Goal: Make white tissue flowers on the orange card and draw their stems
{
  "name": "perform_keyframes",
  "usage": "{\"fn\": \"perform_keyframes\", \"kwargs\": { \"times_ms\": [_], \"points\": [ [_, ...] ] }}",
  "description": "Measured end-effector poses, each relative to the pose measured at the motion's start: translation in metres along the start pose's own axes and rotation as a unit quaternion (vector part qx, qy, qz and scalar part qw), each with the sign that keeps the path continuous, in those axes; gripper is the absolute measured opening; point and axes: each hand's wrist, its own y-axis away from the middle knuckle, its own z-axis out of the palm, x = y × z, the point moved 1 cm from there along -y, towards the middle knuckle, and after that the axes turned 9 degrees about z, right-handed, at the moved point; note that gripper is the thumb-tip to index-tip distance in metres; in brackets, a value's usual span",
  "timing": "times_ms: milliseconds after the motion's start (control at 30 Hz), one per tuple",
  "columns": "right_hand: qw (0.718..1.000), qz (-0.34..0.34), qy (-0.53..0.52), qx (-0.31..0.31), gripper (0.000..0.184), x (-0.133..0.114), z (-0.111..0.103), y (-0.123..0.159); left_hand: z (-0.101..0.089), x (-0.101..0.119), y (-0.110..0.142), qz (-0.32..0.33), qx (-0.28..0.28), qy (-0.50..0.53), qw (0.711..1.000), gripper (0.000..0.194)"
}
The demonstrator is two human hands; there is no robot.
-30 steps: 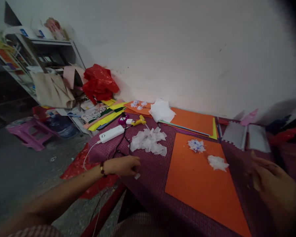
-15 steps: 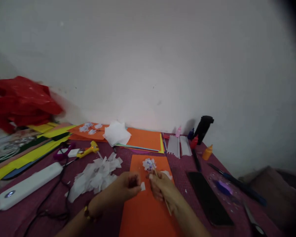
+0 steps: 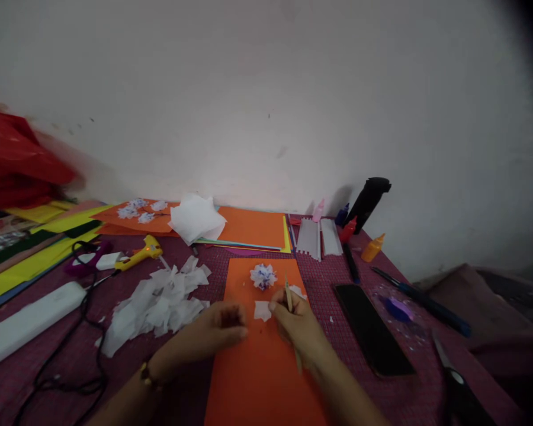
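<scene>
My right hand (image 3: 298,319) is closed around a thin wooden stick (image 3: 288,296), held slanting upward. At its thumb and fingertips is a small white paper square (image 3: 262,310), over an orange sheet (image 3: 249,367). My left hand (image 3: 222,325) hovers at the sheet's left edge, fingers loosely curled and thumb apart, with nothing seen in it. Beyond both hands a white and purple paper flower (image 3: 263,276) rests on the sheet. Another white paper piece (image 3: 297,291) lies partly behind my right hand. Left of the sheet is a heap of white paper squares (image 3: 160,305).
A yellow glue gun (image 3: 140,254) and a white power strip (image 3: 35,322) with black cable lie left. On the right are a phone (image 3: 375,331), an orange bottle (image 3: 373,248), a cutter (image 3: 426,302) and scissors (image 3: 457,378). Orange sheets (image 3: 253,228) lie by the wall.
My right hand has drawn back from the paper flower and now meets the white square. My left hand has moved slightly away from that square. The view has shifted.
</scene>
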Motion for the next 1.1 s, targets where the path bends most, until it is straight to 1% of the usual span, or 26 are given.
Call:
{"fn": "perform_keyframes", "kwargs": {
  "times_ms": [33,67,100,133,200,233,300,333,400,467,533,600,633,667,700,733,800,867,933,967,1033,1100],
  "points": [
    [1.0,-0.013,0.011,0.005,0.021,-0.002,-0.001,0.002,0.0,-0.004,-0.001,-0.012,0.035,0.068,0.997,0.021],
    [0.999,-0.029,0.025,0.009,0.021,-0.003,-0.001,0.004,0.002,-0.008,-0.003,-0.025,0.071,0.139,0.987,0.026],
    [0.998,-0.048,0.043,0.013,0.02,-0.004,-0.001,0.005,0.004,-0.012,-0.004,-0.039,0.098,0.206,0.973,0.03],
    [0.996,-0.066,0.061,0.017,0.02,-0.005,0.0,0.007,0.007,-0.015,-0.006,-0.052,0.11,0.266,0.956,0.035],
    [0.991,-0.093,0.093,0.018,0.019,-0.005,0.003,0.009,0.015,-0.02,-0.008,-0.066,0.094,0.348,0.931,0.041],
    [0.989,-0.102,0.107,0.018,0.019,-0.004,0.005,0.009,0.018,-0.021,-0.009,-0.066,0.08,0.363,0.926,0.04],
    [0.985,-0.11,0.128,0.013,0.018,-0.002,0.009,0.009,0.023,-0.02,-0.008,-0.066,0.071,0.353,0.931,0.035],
    [0.984,-0.113,0.138,0.009,0.018,-0.001,0.009,0.009,0.023,-0.019,-0.008,-0.07,0.081,0.341,0.934,0.032],
    [0.98,-0.125,0.154,0.014,0.016,0.001,0.007,0.008,0.018,-0.014,-0.006,-0.073,0.127,0.323,0.935,0.029],
    [0.975,-0.143,0.167,0.042,0.014,0.001,0.0,0.005,0.004,-0.006,-0.006,-0.055,0.186,0.306,0.932,0.027],
    [0.969,-0.155,0.173,0.08,0.027,0.001,-0.01,0.003,-0.014,0.005,-0.007,-0.034,0.235,0.266,0.934,0.025],
    [0.966,-0.157,0.174,0.107,0.042,0.0,-0.019,0.0,-0.033,0.015,-0.01,-0.028,0.274,0.203,0.94,0.024],
    [0.965,-0.157,0.174,0.116,0.045,0.0,-0.022,0.0,-0.041,0.02,-0.012,-0.026,0.29,0.166,0.942,0.025],
    [0.965,-0.159,0.171,0.119,0.045,-0.001,-0.024,-0.001,-0.048,0.023,-0.016,-0.024,0.302,0.129,0.944,0.025],
    [0.967,-0.16,0.163,0.115,0.041,-0.002,-0.025,-0.002,-0.053,0.025,-0.019,-0.018,0.31,0.097,0.945,0.026],
    [0.972,-0.154,0.144,0.107,0.034,-0.003,-0.026,-0.002,-0.056,0.025,-0.024,-0.012,0.315,0.071,0.947,0.026],
    [0.987,-0.125,0.073,0.067,0.017,-0.006,-0.026,-0.001,-0.058,0.02,-0.032,0.008,0.319,0.047,0.946,0.029],
    [0.996,-0.086,-0.029,0.0,0.013,-0.009,-0.026,0.001,-0.055,0.01,-0.037,0.019,0.32,0.059,0.946,0.031],
    [0.988,-0.053,-0.127,-0.072,0.018,-0.011,-0.025,0.002,-0.05,-0.003,-0.038,0.014,0.308,0.095,0.947,0.033],
    [0.981,-0.044,-0.163,-0.096,0.022,-0.011,-0.024,0.003,-0.046,-0.009,-0.038,0.007,0.295,0.116,0.949,0.032],
    [0.972,-0.036,-0.203,-0.11,0.031,-0.009,-0.02,0.003,-0.038,-0.016,-0.034,-0.009,0.255,0.148,0.955,0.03],
    [0.971,-0.042,-0.214,-0.1,0.039,-0.006,-0.015,0.002,-0.028,-0.017,-0.03,-0.019,0.211,0.166,0.963,0.029]
  ]
}}
